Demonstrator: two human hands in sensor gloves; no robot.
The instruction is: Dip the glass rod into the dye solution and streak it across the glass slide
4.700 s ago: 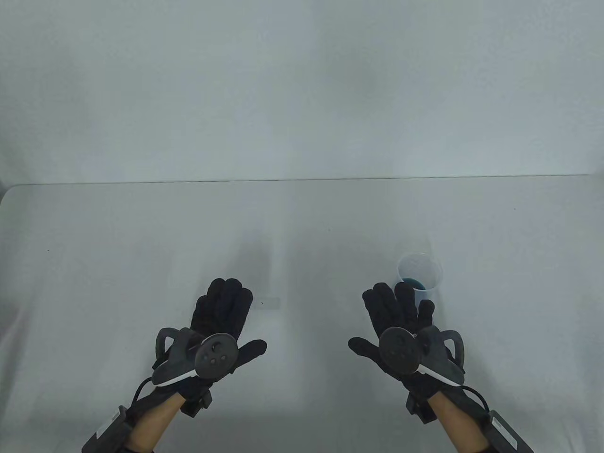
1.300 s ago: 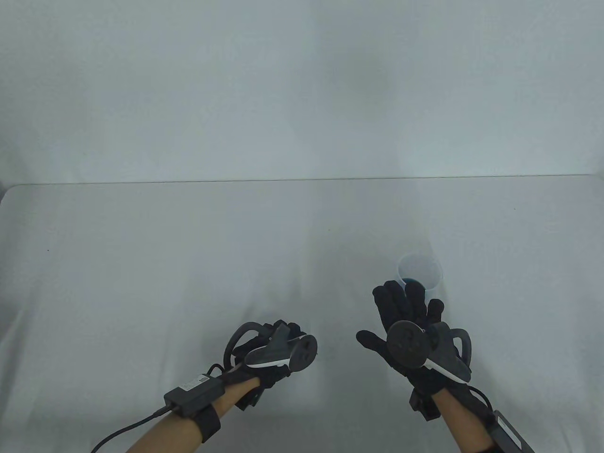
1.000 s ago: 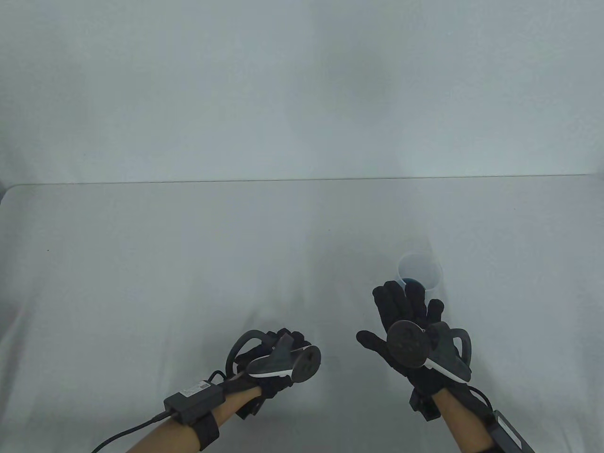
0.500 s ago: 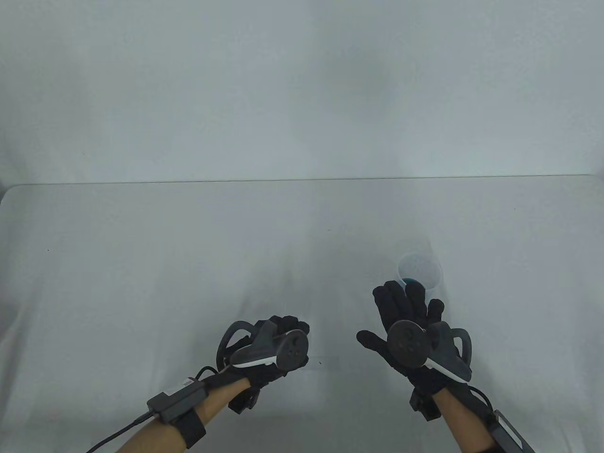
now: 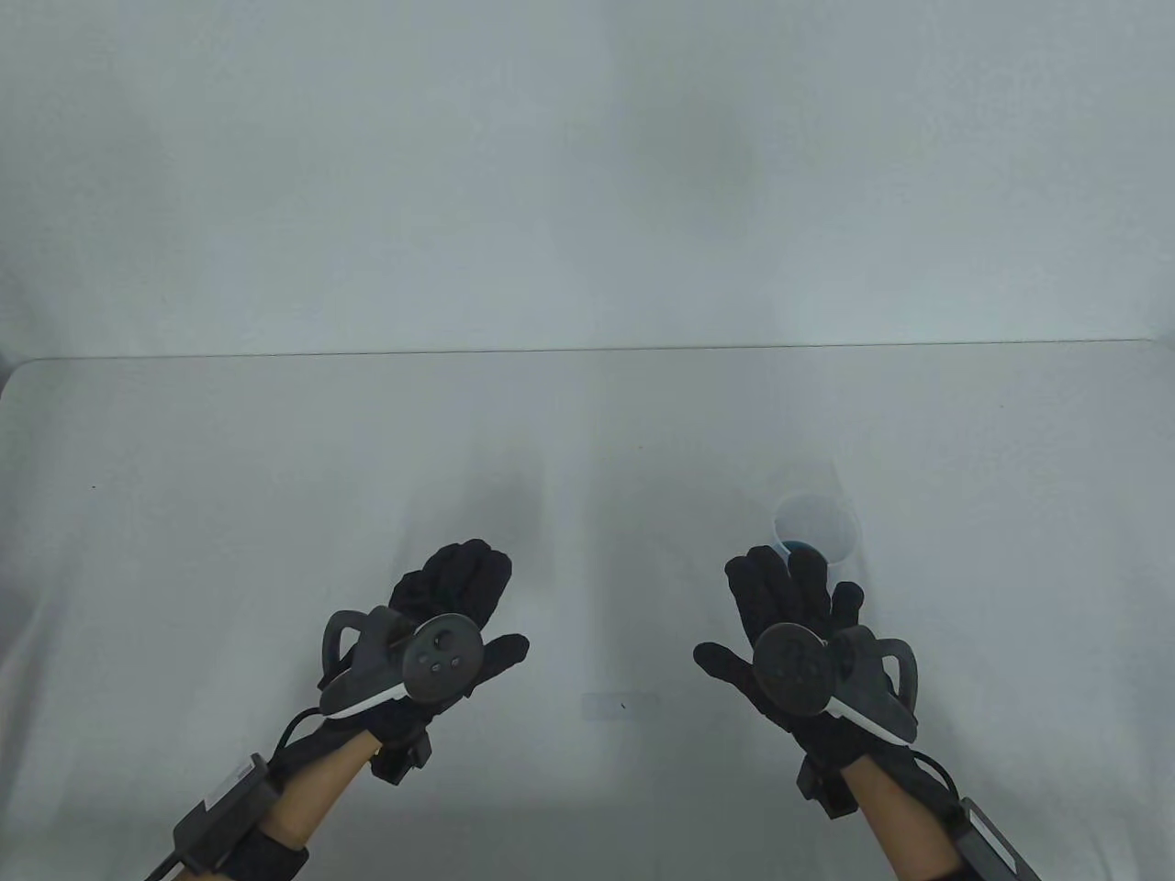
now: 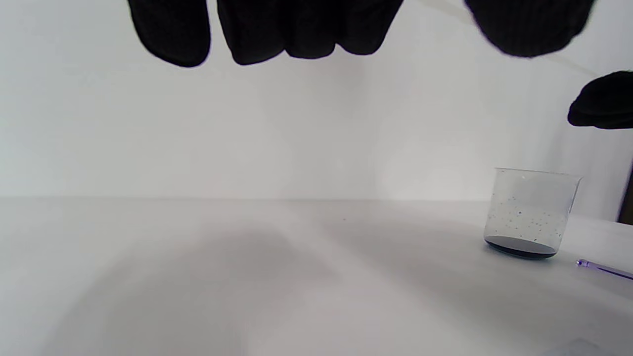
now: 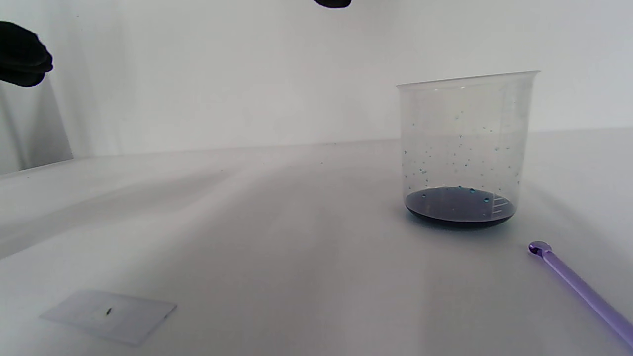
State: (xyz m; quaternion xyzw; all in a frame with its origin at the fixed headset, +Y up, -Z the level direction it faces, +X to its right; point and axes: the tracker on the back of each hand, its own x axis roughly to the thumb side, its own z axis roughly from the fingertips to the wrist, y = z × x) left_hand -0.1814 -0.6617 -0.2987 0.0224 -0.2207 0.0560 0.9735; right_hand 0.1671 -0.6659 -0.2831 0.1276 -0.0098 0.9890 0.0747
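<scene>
A clear plastic beaker (image 7: 465, 148), its walls speckled with droplets, holds a shallow pool of dark blue dye (image 7: 460, 205) on the matte white table (image 5: 275, 459). A violet glass rod (image 7: 583, 289) with a rounded tip lies just beside it. A thin rectangular glass slide (image 5: 621, 706) lies flat between the hands. The black-gloved left hand (image 5: 441, 615) and right hand (image 5: 789, 615) hover with fingers spread, grasping nothing.
</scene>
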